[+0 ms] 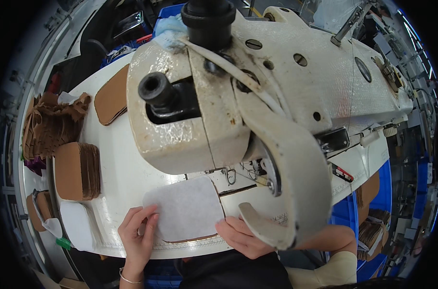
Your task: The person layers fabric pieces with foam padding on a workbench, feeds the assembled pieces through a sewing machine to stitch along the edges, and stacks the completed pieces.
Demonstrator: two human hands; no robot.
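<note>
Left hand (pixel 138 235), fingers bent, and right hand (pixel 244 238), angled leftward, both seem clamped on edges of the white sheet (pixel 186 207).

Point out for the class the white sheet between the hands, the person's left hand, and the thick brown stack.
White sheet (pixel 185 209), head view: middle of its upper face.
Left hand (pixel 136 235), head view: back of hand.
Brown stack (pixel 70 171), head view: top piece.

A sewing workshop, shown by the industrial sewing machine (pixel 286 72) and stacked pieces (pixel 77 171).

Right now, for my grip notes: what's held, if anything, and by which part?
The white piece, apparently: left hand at its left edge, right hand at its lower right corner.
</note>
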